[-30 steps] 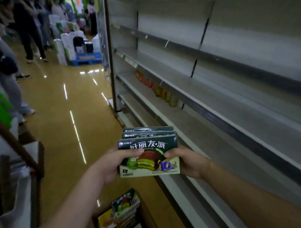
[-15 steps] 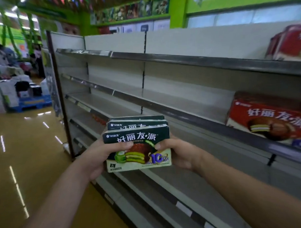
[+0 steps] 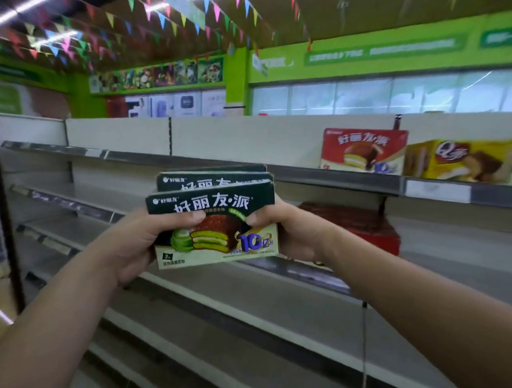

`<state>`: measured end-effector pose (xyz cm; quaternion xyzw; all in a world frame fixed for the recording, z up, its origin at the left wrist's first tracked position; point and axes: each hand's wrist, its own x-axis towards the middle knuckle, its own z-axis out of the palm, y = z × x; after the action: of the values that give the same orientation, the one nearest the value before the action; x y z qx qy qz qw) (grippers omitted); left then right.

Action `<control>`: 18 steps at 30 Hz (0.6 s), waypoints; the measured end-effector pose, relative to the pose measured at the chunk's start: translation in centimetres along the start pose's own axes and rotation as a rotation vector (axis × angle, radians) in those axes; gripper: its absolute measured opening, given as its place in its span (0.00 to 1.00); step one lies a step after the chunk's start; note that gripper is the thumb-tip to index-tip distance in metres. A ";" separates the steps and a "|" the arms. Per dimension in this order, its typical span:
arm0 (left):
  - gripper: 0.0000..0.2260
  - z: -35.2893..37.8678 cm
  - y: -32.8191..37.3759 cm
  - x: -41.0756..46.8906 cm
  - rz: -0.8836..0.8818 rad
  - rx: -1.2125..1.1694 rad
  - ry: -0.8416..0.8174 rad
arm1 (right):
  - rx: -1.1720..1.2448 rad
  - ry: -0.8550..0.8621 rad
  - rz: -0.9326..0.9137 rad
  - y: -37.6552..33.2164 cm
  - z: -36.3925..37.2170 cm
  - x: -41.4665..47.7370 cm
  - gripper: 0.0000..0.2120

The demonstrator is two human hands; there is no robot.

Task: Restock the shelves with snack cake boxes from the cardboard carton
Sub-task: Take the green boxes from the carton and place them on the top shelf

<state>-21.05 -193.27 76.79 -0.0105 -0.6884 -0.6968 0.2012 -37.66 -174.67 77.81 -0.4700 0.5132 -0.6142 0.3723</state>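
I hold a stack of three dark green snack cake boxes [image 3: 216, 221] in front of the shelves, at about the height of the second shelf from the top. My left hand [image 3: 137, 242] grips the stack's left side, thumb across the front box. My right hand [image 3: 294, 233] grips the right side, thumb on the front. The front box shows a chocolate cake with green filling. The cardboard carton is out of view.
Grey metal shelves [image 3: 216, 297] run left to right, mostly bare. A red cake box [image 3: 363, 151] and a yellow cake box [image 3: 459, 160] stand on the top shelf at right. Another red box [image 3: 361, 226] lies on the shelf below, behind my right hand.
My view has swung up from the floor and lower shelves to the upper shelves and ceiling. The stack of boxes has risen with both hands still gripping it.
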 end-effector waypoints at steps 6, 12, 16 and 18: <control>0.34 6.0 4.2 3.5 0.058 -0.017 -0.096 | -0.103 0.108 -0.028 -7.4 -2.2 -5.5 0.29; 0.37 12.1 7.7 6.1 0.128 0.014 -0.216 | -0.130 0.240 -0.066 -12.0 -4.7 -10.7 0.37; 0.39 16.1 9.2 7.5 0.138 0.042 -0.272 | -0.146 0.304 -0.067 -14.4 -6.3 -14.5 0.25; 0.41 18.0 9.6 8.2 0.127 0.043 -0.302 | -0.168 0.335 -0.084 -15.2 -7.3 -16.0 0.27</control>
<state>-30.47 -177.78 89.33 -0.1543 -0.7236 -0.6581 0.1394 -39.75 -154.59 89.36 -0.4115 0.5975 -0.6538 0.2149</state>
